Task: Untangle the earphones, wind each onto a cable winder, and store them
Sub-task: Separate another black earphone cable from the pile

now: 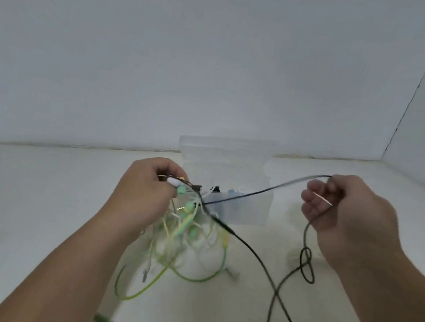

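Black earphone cable (244, 193) runs taut across mid-frame, from the left hand (146, 192) to the right hand (346, 217). Left grip pinched on the tangle of green, yellow and white earphones (184, 227), lifted at centre frame, loops trailing onto the white counter (39, 206). Right grip closed narrow on the black cable's far end; slack knots lower right. Clear plastic box (240, 207) sits open behind the tangle.

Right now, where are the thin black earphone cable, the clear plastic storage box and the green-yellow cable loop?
Thin black earphone cable (253, 251), head view: slack middle run above the table.
Clear plastic storage box (248, 208), head view: front wall.
Green-yellow cable loop (191, 278), head view: bottom of the curve.
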Motion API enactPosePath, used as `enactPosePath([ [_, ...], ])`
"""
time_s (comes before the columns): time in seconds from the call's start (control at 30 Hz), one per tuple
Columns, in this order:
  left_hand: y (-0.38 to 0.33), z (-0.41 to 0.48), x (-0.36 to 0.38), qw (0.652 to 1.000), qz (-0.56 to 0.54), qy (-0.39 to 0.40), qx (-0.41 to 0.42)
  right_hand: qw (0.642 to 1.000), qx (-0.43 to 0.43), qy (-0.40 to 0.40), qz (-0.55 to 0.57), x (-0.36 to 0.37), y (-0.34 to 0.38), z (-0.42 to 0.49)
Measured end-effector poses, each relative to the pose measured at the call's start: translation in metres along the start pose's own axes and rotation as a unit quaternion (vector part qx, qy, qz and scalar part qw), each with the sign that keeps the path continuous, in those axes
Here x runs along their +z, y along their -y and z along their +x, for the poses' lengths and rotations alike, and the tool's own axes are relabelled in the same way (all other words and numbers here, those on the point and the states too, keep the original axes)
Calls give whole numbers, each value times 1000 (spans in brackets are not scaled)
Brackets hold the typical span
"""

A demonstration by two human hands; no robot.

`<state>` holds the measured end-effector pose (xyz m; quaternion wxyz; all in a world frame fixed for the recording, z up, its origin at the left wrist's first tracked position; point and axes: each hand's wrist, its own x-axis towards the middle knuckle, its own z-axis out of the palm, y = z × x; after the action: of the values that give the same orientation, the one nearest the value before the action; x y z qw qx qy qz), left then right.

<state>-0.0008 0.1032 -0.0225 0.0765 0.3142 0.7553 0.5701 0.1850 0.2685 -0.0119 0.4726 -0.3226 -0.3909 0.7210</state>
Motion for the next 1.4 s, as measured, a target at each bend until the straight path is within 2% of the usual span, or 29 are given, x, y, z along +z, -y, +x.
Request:
enactPosePath([
  [0.1,9,12,-8,994,-45,-86,-49,988,34,4,149,-8,13,6],
  [0.17,12,16,-13,989,-63,-125,-56,984,29,-3,173,-14,21,9],
  [0.23,9,14,-14,989,-68,-129,-37,995,11,-18,98,-15,24,9],
  [0.3,2,9,-11,993,-64,-97,-8,996,-20,-38,-76,-12,23,8],
  [0.33,-2,6,-9,995,-63,-76,7,980,-40,-34,-193,-10,20,6],
  [0.37,-5,3,-7,996,-59,-58,22,943,-61,-20,-325,-7,15,2],
  [0.43,-10,-2,-2,997,-39,-34,49,820,-138,-1,-555,-4,2,-7],
  [0.47,-12,-4,0,997,-29,-25,61,765,-190,-8,-615,-3,-5,-12],
  [0.5,-13,-6,2,997,-22,-16,72,744,-247,-8,-620,-1,-10,-17],
  [0.53,-14,-7,3,996,-19,-9,83,752,-304,19,-585,1,-13,-21],
  [0.57,-15,-9,5,996,-17,-3,92,776,-332,71,-532,5,-15,-26],
  [0.6,-16,-10,7,995,-13,3,100,808,-315,144,-477,9,-15,-32],
  [0.67,-17,-13,11,993,-3,9,114,848,-190,293,-399,16,-20,-43],
  [0.73,-17,-15,15,992,14,11,127,842,-128,350,-391,17,-30,-48],
  [0.87,-16,-18,20,988,49,13,146,848,-86,359,-380,20,-39,-53],
  [1.0,-12,-18,24,983,89,8,162,842,-80,361,-392,22,-32,-56],
  [1.1,-12,-17,19,977,137,54,156,911,5,337,-237,23,-23,-52],
  [1.2,-10,-16,13,951,235,119,161,966,16,241,-94,17,-10,-37],
  [1.27,-9,-14,8,948,244,124,163,983,-6,171,-62,12,-4,-27],
  [1.4,-10,-9,-2,974,183,91,100,995,-23,92,-22,5,3,-13],
])
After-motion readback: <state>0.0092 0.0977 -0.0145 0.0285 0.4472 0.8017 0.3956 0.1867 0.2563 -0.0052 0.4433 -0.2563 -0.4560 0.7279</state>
